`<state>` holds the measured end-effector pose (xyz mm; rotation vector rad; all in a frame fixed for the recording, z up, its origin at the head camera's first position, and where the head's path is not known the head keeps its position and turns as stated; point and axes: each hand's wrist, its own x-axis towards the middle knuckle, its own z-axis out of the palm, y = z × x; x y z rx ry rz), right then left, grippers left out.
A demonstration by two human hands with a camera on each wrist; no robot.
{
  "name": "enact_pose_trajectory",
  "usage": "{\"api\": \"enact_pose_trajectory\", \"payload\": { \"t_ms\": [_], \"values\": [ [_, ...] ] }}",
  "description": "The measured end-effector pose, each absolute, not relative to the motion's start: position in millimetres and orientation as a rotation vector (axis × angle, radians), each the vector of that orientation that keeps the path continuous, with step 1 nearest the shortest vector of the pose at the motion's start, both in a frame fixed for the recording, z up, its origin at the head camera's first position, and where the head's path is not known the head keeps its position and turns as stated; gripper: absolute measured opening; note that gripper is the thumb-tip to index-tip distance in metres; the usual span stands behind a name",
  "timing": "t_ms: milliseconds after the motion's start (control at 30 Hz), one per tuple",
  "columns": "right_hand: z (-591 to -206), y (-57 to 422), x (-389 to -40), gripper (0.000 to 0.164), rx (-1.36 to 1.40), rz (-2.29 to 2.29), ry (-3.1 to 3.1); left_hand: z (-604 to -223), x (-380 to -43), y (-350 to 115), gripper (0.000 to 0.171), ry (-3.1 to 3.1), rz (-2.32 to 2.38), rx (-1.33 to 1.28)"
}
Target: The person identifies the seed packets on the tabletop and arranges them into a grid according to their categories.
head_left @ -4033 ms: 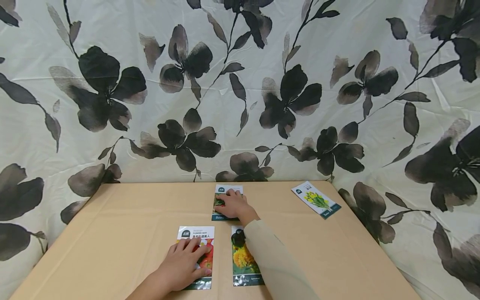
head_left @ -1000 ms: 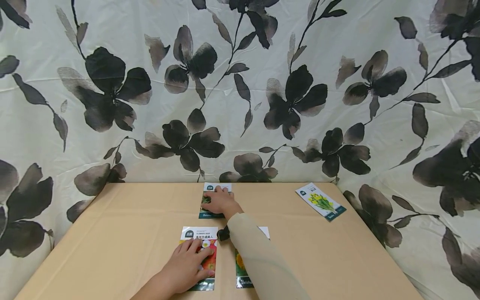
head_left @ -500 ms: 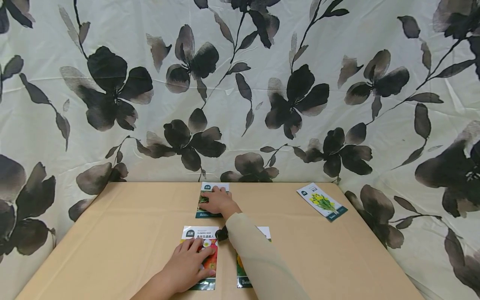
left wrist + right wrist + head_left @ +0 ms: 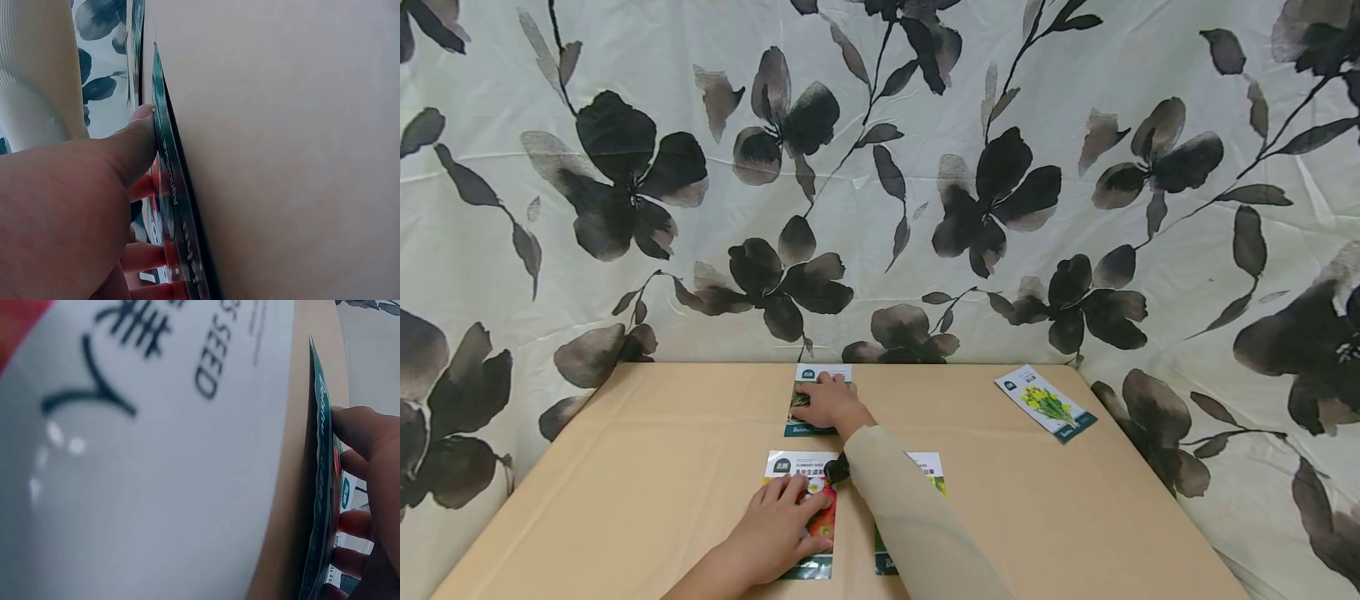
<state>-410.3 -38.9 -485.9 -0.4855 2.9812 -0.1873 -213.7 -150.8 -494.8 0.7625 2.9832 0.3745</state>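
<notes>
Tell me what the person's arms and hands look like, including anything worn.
The left hand and right hand are bare, with no gloves or rings showing. A plain, pale beige long sleeve reaches the right wrist, where a small black device shows. The left forearm is uncovered where visible.

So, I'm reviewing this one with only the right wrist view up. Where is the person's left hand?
Observer: In the head view, the left hand rests on the red-flowered packet.
Reviewer: Anything off to the right?
Observer: Yes, a yellow-flowered packet lies at an angle near the far right corner of the table.
Reviewer: Am I missing any other packet?
Observer: One more: a fourth packet, partly hidden by the right sleeve in the head view.
</notes>
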Motion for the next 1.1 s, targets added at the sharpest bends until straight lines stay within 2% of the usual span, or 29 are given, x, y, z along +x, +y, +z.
{"api": "enact_pose_trajectory", "payload": {
  "t_ms": [1100],
  "values": [
    [-483.1, -57.8, -398.3, 0.053, -0.428, -0.163, 3.003, -494.9, -213.3, -151.4, 0.057, 2.998, 0.38, 0.789]
  ]
}}
